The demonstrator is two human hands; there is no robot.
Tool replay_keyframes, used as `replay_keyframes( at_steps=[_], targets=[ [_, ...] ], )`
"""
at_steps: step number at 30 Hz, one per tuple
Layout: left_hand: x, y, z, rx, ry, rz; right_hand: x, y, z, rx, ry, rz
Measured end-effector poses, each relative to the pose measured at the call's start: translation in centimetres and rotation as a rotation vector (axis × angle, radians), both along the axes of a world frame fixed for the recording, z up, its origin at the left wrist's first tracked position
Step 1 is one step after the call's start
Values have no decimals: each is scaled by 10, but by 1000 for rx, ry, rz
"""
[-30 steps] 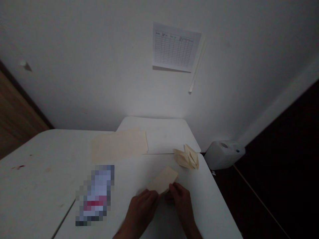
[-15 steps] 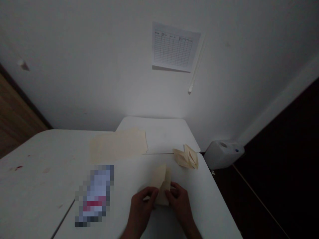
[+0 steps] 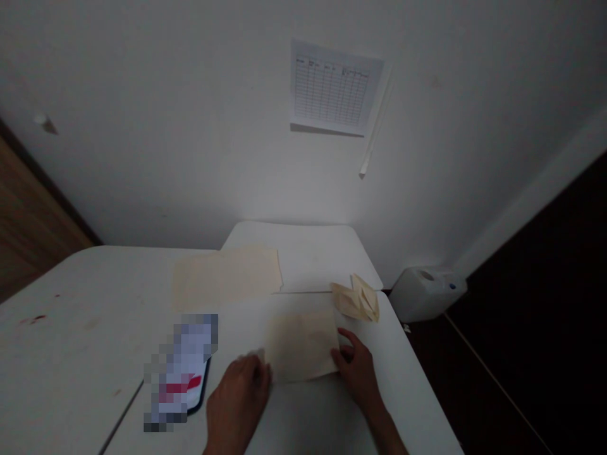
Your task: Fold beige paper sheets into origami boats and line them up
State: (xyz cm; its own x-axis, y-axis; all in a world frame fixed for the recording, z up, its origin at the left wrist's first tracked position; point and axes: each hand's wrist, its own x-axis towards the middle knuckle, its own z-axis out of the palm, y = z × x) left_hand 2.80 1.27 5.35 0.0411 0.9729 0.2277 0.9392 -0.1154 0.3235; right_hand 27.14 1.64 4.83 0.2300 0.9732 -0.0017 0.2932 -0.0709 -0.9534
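A pale tan sheet of paper lies spread in front of me on the white table, with faint crease lines down it. My left hand is closed at its lower left edge, the fingers curled with the thumb against the paper. At the right edge, my right hand pinches the paper between thumb and fingers. Just beyond, to the right, sit folded paper pieces of the same tan colour, their folds standing up a little.
A larger tan sheet lies flat at the back left. The phone, partly pixelated, rests left of my hands. White tabletops meet at seams. Beyond the right edge stands a white plastic jug. A printed table sheet hangs on the wall.
The paper between my hands was folded up and narrow; now it is opened out wide and flatter. My left hand has moved left and my right hand slightly right.
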Motion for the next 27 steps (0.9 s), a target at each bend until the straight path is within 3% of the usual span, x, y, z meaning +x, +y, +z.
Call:
replay_keyframes(
  at_steps=[4, 6, 8, 12, 16, 18, 22, 27],
  targets=[
    [14, 8, -13, 248, 37, -381, 0, 0, 1, -11, -13, 53],
    [19, 12, -15, 196, 40, -589, 1, 0, 1, -6, -14, 68],
    [22, 13, -15, 104, 42, -715, 3, 0, 1, 4, -33, 68],
    [18, 13, -13, 2, 31, -744, 6, -2, 0, 21, -200, 18],
    [15, 13, -11, -19, 40, -743, -2, -4, 4, 188, -636, -18],
    [16, 14, -10, -4, 41, -751, -9, -3, 7, 293, -795, 88],
    [15, 16, -10, 37, 31, -750, -21, 4, 7, 354, -851, 361],
    [5, 16, -10, 100, 78, -769, -18, 8, -2, 344, -839, 418]
  ],
)
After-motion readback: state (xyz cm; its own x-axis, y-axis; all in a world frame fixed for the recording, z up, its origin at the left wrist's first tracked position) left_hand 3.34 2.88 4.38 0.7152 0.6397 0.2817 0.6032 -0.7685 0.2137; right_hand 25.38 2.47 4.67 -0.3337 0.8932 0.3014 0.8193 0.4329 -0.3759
